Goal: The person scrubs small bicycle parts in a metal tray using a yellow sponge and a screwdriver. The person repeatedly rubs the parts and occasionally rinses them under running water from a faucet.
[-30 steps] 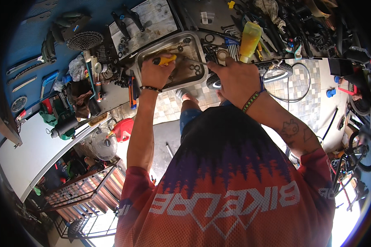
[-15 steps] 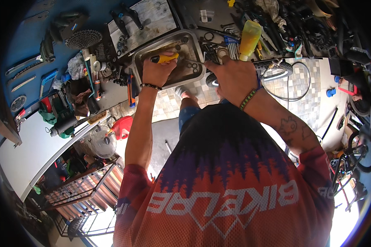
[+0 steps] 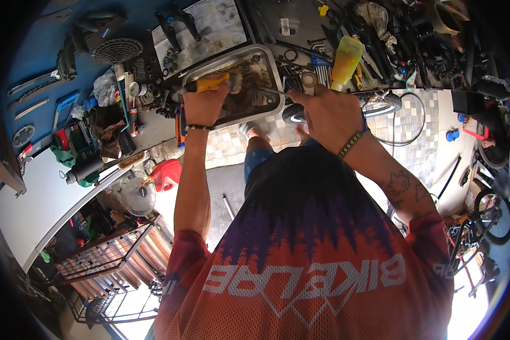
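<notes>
My left hand [image 3: 205, 106] is closed round the yellow handle of a brush [image 3: 211, 83], whose pale bristles show over the left half of a metal tray [image 3: 280, 76]. Dark, wet-looking liquid and a few small rings lie in the tray. A thin metal rod [image 3: 273, 90] sticks out from the fingers of my right hand [image 3: 330, 111], which is closed on it at the tray's right rim. The rod's tip reaches over the tray. Its other end is hidden in my hand, so I cannot tell what tool it is.
A yellow squeeze bottle [image 3: 346, 61] lies beyond my right hand, among many hand tools. Behind the tray, a stained white sheet [image 3: 218, 28] carries dark parts. A bicycle cassette [image 3: 117, 51] sits at the left. Below the bench's right part is a bicycle wheel [image 3: 388, 104].
My left hand has shifted slightly left and down, turning the brush so its bristles now show. My right hand has moved a little right and down with the rod.
</notes>
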The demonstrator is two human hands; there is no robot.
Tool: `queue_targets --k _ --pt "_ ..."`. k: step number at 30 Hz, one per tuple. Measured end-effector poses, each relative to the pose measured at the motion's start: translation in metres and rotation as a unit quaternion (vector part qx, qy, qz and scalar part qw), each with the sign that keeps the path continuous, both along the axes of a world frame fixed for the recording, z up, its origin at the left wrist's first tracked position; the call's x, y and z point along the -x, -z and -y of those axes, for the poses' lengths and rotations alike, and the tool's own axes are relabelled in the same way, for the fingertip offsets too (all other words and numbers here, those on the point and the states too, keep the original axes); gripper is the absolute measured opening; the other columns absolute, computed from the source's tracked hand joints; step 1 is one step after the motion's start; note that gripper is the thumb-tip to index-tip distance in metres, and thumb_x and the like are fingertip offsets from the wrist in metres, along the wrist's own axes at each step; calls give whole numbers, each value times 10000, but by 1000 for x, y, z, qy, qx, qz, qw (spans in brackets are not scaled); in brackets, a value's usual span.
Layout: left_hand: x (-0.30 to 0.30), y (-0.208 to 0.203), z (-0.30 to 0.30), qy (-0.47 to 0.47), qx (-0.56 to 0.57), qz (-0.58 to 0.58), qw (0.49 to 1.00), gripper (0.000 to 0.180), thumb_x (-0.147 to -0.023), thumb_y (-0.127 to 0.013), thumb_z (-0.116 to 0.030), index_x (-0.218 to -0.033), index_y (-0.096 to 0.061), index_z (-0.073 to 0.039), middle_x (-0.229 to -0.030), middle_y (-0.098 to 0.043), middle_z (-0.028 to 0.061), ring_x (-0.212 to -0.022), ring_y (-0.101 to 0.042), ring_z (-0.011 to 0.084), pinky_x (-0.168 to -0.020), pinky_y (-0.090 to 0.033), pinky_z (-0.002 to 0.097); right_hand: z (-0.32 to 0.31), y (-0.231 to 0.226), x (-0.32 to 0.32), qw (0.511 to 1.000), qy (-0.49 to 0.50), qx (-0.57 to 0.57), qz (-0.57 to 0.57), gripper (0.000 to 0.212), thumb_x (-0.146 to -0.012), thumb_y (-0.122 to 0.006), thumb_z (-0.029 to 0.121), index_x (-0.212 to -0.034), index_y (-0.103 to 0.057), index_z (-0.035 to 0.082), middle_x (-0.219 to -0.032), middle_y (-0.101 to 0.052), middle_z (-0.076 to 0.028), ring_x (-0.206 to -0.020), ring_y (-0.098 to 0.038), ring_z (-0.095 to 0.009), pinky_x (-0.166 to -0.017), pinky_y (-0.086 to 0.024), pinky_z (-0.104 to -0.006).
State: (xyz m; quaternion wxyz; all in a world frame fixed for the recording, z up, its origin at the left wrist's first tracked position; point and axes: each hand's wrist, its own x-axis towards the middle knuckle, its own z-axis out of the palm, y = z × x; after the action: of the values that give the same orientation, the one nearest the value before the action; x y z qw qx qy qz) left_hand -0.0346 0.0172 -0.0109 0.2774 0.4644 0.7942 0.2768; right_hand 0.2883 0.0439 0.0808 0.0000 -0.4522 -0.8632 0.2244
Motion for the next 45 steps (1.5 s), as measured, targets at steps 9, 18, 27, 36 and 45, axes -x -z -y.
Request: queue_targets --k 9,18,27,36,45 --pt "99 29 61 -116 -15 91 989 358 -863 -911 -261 -1093 -837 3 -1055 -843 119 -919 -799 170 -746 -633 331 -22 6 -8 996 11 79 -25 461 -900 -775 144 -1351 -784 241 -1004 -767 -133 -986 -777 -359 -885 -631 -489" --pt "98 29 63 -138 23 154 978 374 -893 -870 -285 -1114 -849 16 -982 -843 98 -832 -780 143 -708 -630 296 -70 49 13 979 -75 188 -40 438 -858 -743 67 -1286 -763 159 -1232 -810 -112 -1170 -771 -319 -1030 -601 -437" --pt "95 29 58 -115 19 135 984 383 -887 -868 -292 -1093 -848 31 -946 -847 105 -781 -781 159 -683 -604 307 -79 81 20 948 -88 269 -145 471 -852 -739 20 -1321 -730 63 -1208 -799 -92 -1015 -786 -205 -926 -608 -348" --pt "87 42 53 -87 31 162 982 356 -944 -838 -216 -1197 -819 34 -1082 -834 139 -943 -814 191 -791 -684 325 -81 46 20 921 13 372 -115 451 -879 -715 27 -1327 -755 56 -1183 -789 -109 -759 -710 -121 -687 -602 -303" --pt "51 9 34 -71 104 126 984 458 -927 -840 -338 -1192 -830 35 -1056 -839 128 -921 -804 178 -791 -642 296 -77 30 -6 949 9 297 -110 424 -899 -723 55 -1320 -780 69 -1170 -807 -110 -790 -748 -158 -721 -623 -327"
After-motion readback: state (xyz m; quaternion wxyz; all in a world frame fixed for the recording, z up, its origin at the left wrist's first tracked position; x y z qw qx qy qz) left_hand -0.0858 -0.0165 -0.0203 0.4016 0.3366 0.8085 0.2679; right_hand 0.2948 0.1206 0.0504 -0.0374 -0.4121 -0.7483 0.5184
